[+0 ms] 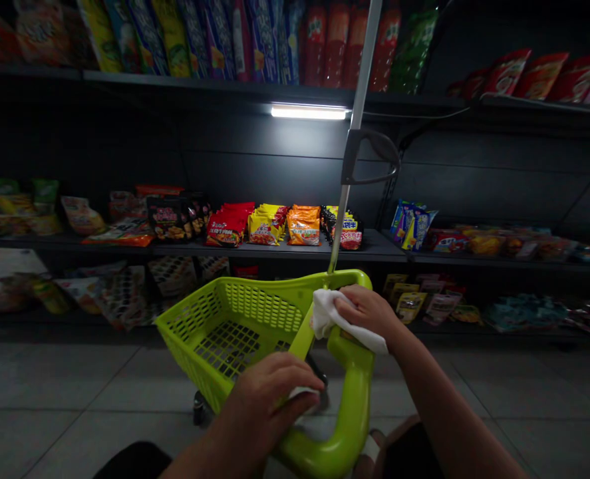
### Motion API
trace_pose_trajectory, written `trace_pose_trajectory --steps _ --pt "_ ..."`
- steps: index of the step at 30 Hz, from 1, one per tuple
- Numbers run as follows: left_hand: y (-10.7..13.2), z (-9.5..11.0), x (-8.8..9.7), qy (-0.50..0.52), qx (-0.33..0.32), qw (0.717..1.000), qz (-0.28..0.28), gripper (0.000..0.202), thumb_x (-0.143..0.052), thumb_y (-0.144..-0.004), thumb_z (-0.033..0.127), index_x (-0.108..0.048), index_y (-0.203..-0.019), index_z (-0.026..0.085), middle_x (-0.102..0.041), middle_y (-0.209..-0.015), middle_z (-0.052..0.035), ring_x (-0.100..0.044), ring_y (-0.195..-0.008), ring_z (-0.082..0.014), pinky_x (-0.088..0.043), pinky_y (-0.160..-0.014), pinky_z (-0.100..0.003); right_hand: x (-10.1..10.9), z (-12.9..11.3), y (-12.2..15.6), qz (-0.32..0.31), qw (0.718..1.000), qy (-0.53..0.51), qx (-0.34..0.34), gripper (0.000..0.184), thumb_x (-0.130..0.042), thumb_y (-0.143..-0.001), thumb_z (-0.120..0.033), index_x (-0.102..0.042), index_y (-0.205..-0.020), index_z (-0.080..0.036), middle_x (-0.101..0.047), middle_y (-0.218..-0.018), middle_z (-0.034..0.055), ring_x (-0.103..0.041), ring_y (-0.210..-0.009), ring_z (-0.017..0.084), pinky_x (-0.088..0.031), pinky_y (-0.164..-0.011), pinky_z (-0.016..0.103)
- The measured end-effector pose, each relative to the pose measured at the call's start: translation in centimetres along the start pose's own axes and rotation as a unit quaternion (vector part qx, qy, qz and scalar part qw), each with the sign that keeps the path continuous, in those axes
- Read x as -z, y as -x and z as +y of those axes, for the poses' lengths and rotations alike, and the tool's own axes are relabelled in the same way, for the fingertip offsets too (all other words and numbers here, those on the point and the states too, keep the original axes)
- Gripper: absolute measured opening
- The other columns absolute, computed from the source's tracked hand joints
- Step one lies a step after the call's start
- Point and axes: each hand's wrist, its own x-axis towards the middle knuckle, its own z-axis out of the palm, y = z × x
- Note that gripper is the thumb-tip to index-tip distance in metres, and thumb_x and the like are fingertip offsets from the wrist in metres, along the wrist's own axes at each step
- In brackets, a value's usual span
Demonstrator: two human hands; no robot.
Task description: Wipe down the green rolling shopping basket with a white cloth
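Observation:
A lime-green shopping cart [262, 293] stands in front of me, with a looped handle [357, 382] at its near end. My right hand [362, 313] presses a white cloth [327, 309] onto the upper right part of that handle, its fingers closed over the folds. Lower down, my left hand [275, 389] curls around the left side of the loop, covering that stretch of it. A pale patch shows between its thumb and fingers; I cannot make out what it is. From the cart's corner rises a metal pole [358, 100] with a dark grey grip [369, 156].
Behind the cart, dark shelves [374, 246] carry snack bags [304, 225], more hanging packets [409, 305] and, above, red bottles [337, 43]. A lit tube lamp [308, 112] is under the upper shelf. Grey floor tiles [50, 392] extend around the cart; my knees are at the bottom edge.

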Motion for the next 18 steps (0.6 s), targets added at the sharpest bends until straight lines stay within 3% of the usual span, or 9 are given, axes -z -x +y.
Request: trace_pose_trajectory --steps 3,5,7,9,11,14,18 --pt "0.5 -0.8 -0.1 -0.035 -0.031 0.999 -0.017 0.047 -0.034 -0.107 0.034 -0.067 -0.076 0.023 -0.069 -0.067 -0.0004 -0.065 -0.062 -0.0131 -0.045 -0.060 -0.026 0.2 2.0 -0.5 -0.017 0.998 -0.046 0.046 0.038 -0.045 -0.097 -0.045 -0.062 -0.076 -0.019 -0.063 -0.077 0.0026 -0.054 -0.072 0.016 -0.037 -0.064 0.026" --pt "1.3 -1.0 -0.3 -0.092 -0.084 0.992 -0.024 0.049 -0.033 -0.106 0.033 -0.060 -0.065 0.022 -0.060 -0.056 0.0001 -0.056 -0.051 -0.0134 -0.035 -0.053 -0.030 0.6 4.2 -1.8 -0.038 0.998 -0.046 0.028 0.041 -0.043 -0.098 -0.047 -0.065 -0.080 -0.018 -0.064 -0.078 0.0030 -0.057 -0.072 0.016 -0.039 -0.063 0.025" --pt "1.9 -0.9 -0.4 -0.125 -0.119 0.985 0.005 0.047 -0.034 -0.104 0.030 -0.057 -0.064 0.022 -0.056 -0.053 -0.0001 -0.051 -0.048 -0.0142 -0.030 -0.052 -0.032 1.3 6.0 -3.7 -0.068 0.997 0.027 -0.010 0.040 -0.045 -0.098 -0.042 -0.068 -0.082 -0.015 -0.067 -0.079 0.0051 -0.060 -0.072 0.018 -0.040 -0.063 0.026" --pt "1.9 -0.9 -0.6 -0.126 -0.134 0.982 0.032 0.045 -0.034 -0.103 0.025 -0.057 -0.065 0.022 -0.054 -0.053 0.0002 -0.049 -0.048 -0.0143 -0.028 -0.052 -0.032 1.8 6.7 -5.9 -0.099 0.985 0.141 -0.003 0.033 -0.050 -0.096 -0.037 -0.072 -0.087 -0.013 -0.072 -0.087 0.0095 -0.065 -0.080 0.021 -0.042 -0.067 0.026" --pt "1.5 -0.8 -0.6 -0.122 -0.142 0.982 0.041 0.043 -0.034 -0.102 0.023 -0.056 -0.064 0.022 -0.053 -0.053 0.0006 -0.048 -0.047 -0.0140 -0.028 -0.053 -0.032 1.9 5.7 -7.9 -0.112 0.967 0.225 0.036 0.029 -0.054 -0.096 -0.034 -0.074 -0.099 -0.014 -0.075 -0.102 0.0137 -0.068 -0.093 0.024 -0.044 -0.074 0.026" --pt "1.0 -0.6 -0.6 -0.121 -0.140 0.982 0.039 0.043 -0.034 -0.102 0.022 -0.055 -0.064 0.021 -0.053 -0.053 0.0011 -0.048 -0.047 -0.0133 -0.027 -0.053 -0.030 1.0 1.9 -9.7 -0.169 0.945 0.273 0.061 0.029 -0.057 -0.095 -0.031 -0.073 -0.113 -0.016 -0.073 -0.116 0.0153 -0.070 -0.101 0.026 -0.046 -0.075 0.027" --pt "1.1 -0.6 -0.6 -0.122 -0.152 0.979 0.054 0.045 -0.032 -0.102 0.022 -0.052 -0.062 0.021 -0.051 -0.050 0.0019 -0.048 -0.045 -0.0124 -0.027 -0.052 -0.030 -1.0 -4.9 -7.9 -0.303 0.899 0.273 0.157 0.028 -0.059 -0.090 -0.026 -0.072 -0.112 -0.014 -0.075 -0.110 0.0148 -0.072 -0.092 0.026 -0.047 -0.068 0.028"
